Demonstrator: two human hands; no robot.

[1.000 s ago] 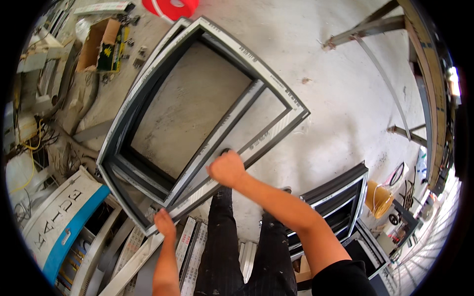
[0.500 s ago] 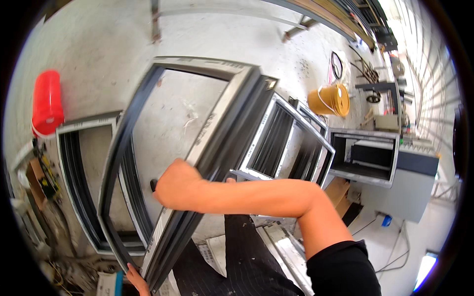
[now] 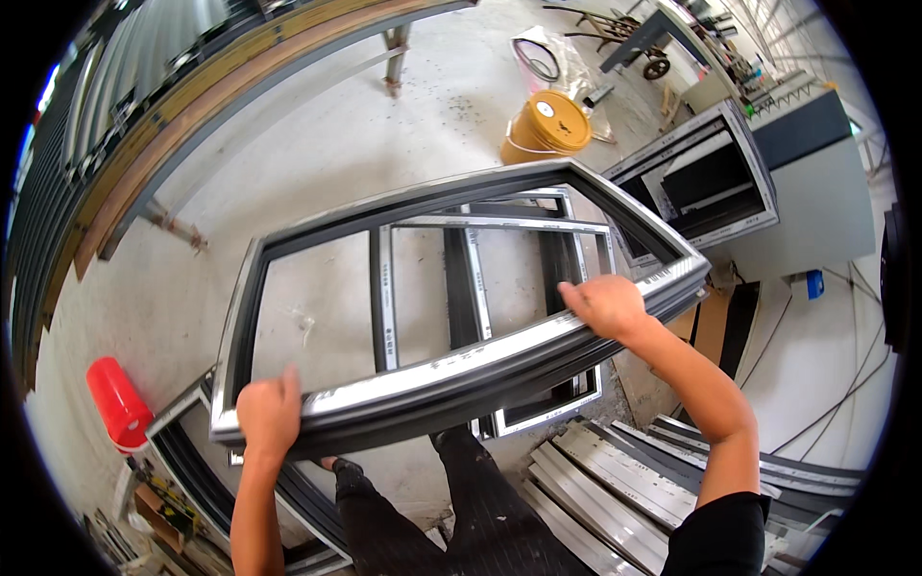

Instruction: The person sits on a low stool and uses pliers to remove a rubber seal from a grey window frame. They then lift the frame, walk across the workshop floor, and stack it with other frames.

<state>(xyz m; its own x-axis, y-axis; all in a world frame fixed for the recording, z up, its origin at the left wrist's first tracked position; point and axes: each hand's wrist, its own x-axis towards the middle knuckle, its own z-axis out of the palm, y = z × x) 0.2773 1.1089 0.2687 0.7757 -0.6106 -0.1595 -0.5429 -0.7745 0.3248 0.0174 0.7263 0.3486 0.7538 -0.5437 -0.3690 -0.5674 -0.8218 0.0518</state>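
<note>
In front of me I hold a large rectangular metal window frame (image 3: 451,363), silver on its face and black along its sides, tilted over the floor. My left hand (image 3: 269,415) is closed around its near left corner, thumb up. Toward the right end of the near bar, my right hand (image 3: 607,305) grips it as well; the fingers of both hands are partly hidden behind the bar. Through its opening, more metal frames (image 3: 478,278) with silver bars show on the floor below. Another black and silver frame (image 3: 182,413) lies at the lower left, partly covered.
A yellow lidded bucket (image 3: 543,130) stands beyond the frame. A red bucket (image 3: 120,403) lies at the left. Long metal profiles (image 3: 605,490) lie at the lower right, and a grey cabinet (image 3: 812,197) stands at the right. A long rack (image 3: 202,86) crosses the upper left.
The held frame has swung from a steep slant at the left to a flatter pose over the other frames. My right hand has moved right, my left hand up. The view has turned.
</note>
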